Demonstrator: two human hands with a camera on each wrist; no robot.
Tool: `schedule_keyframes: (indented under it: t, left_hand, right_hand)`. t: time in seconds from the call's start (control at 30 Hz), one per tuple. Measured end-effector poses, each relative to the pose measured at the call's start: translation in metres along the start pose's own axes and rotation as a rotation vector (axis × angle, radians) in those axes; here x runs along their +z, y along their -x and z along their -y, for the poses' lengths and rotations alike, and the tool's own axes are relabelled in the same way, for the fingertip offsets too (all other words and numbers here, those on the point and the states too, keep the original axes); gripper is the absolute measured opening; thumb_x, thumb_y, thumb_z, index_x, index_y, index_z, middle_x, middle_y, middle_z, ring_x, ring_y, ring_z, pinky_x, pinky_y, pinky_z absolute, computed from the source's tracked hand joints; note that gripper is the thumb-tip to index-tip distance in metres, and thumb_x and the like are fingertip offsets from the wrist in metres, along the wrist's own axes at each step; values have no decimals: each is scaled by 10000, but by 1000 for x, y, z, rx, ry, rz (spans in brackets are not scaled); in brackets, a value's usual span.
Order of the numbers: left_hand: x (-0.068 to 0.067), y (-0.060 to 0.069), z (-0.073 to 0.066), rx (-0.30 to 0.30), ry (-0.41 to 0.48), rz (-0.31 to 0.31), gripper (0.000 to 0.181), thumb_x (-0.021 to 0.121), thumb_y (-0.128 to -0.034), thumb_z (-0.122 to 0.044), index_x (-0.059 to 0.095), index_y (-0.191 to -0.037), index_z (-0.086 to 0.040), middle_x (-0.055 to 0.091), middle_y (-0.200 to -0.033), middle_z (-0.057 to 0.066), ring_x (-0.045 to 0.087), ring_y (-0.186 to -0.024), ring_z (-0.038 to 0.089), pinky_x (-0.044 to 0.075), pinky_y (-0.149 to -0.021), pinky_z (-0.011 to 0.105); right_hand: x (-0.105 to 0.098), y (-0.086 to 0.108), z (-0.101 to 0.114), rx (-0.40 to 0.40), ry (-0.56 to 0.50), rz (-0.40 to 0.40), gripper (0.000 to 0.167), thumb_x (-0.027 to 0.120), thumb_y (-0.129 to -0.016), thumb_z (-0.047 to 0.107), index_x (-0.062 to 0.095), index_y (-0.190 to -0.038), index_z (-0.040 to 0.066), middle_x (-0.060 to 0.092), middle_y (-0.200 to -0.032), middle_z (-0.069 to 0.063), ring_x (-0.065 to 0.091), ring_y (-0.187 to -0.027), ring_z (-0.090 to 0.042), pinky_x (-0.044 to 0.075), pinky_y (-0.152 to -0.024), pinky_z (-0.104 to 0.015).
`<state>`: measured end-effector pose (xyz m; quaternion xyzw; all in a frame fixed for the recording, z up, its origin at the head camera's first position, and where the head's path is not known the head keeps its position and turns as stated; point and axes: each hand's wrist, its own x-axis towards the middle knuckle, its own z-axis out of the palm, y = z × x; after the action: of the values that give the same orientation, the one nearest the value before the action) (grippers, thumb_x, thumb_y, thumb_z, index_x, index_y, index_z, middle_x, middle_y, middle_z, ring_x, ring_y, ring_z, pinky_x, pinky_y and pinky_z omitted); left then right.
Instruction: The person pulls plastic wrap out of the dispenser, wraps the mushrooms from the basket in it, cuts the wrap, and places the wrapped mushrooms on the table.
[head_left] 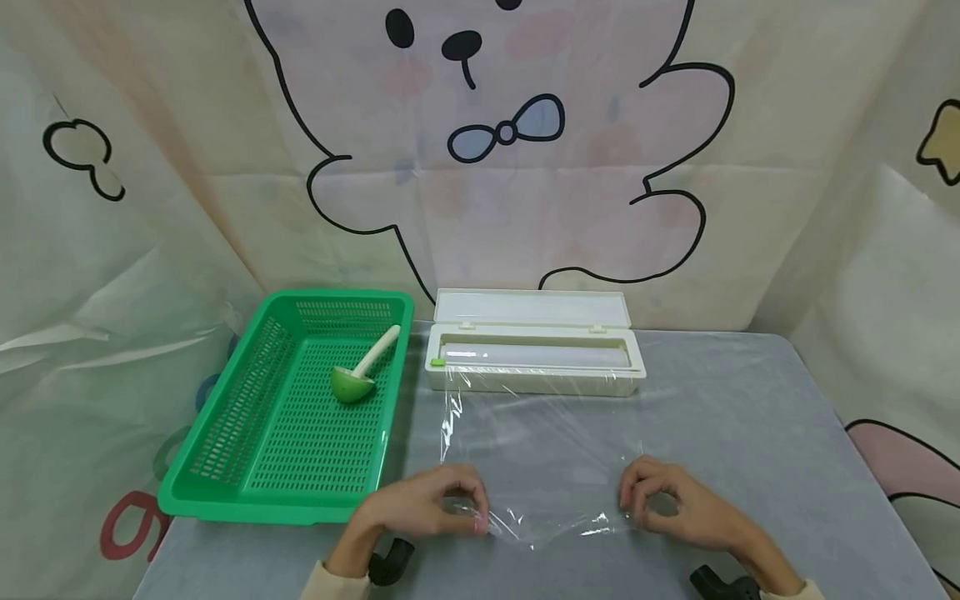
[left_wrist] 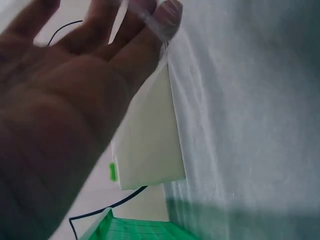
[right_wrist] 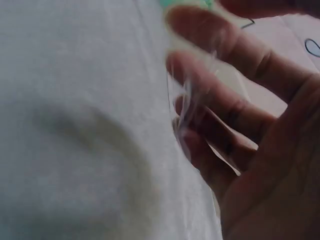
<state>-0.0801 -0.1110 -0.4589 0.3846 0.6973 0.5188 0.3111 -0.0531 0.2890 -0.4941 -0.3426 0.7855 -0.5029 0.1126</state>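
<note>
A sheet of clear plastic film (head_left: 547, 467) stretches from the white dispenser box (head_left: 536, 382) toward the front of the table. The left hand (head_left: 435, 504) pinches the film's near left corner between thumb and fingers; in the left wrist view this hand (left_wrist: 85, 75) has film at its fingertips. At the near right corner, the right hand (head_left: 686, 508) pinches the film with curled fingers. In the right wrist view, crinkled film (right_wrist: 187, 107) lies between the thumb and fingers of the right hand (right_wrist: 250, 110). The box lid (head_left: 532, 308) stands raised at the back.
On the left of the table is a green basket (head_left: 285, 510) holding a ladle (head_left: 352, 384) with a green bowl and pale handle. A grey cloth (head_left: 720, 400) covers the table. Behind it hangs a curtain (head_left: 225, 208) printed with a cartoon figure.
</note>
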Motion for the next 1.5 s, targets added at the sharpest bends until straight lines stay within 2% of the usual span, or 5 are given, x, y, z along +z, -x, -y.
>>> schedule_keyframes:
  t: [0.3,0.5,0.73,1.03,1.5]
  left_hand:
    - [19,-11,14,-99,-340,-57,245,748,-942,-253,739,-733,-125,553,-797,-184,517,-771,-46,447,-727,146]
    - [25,-13,18,-108,-468,-99,190,900,-734,-106,757,-849,-152,631,-875,-150,541,-857,-25,449,-787,153]
    - [36,-18,24,-171,-622,-360,502,917,-751,-272,693,-1173,-119,610,-1096,-25,559,-1051,137,504,-932,347]
    - [47,-23,38,-358,-925,-417,1085,861,-624,-659,490,-1445,-55,465,-1423,154,418,-1332,363,407,-1061,566]
    - [35,-33,40,-360,-881,-460,1090,860,-643,-636,476,-1466,-33,432,-1468,221,399,-1354,424,388,-1071,610]
  right_hand:
    - [30,-8,-10,-109,428,-152,417,922,-740,204,553,-578,312,521,-830,184,472,-832,-16,422,-697,-178]
    - [38,-6,-12,-90,605,-185,427,987,-582,265,669,-865,293,534,-1003,152,455,-981,-73,462,-799,-245]
    - [44,-7,-14,-154,608,-310,616,962,-634,276,686,-1162,118,555,-1208,-70,479,-1133,-219,304,-1036,-146]
    - [53,-1,-13,229,831,-289,1117,766,-710,718,425,-1499,5,269,-1557,-303,223,-1412,-520,202,-1070,-691]
    - [38,-13,-19,466,728,-127,1145,752,-726,725,368,-1548,28,171,-1601,-355,110,-1446,-605,49,-1060,-804]
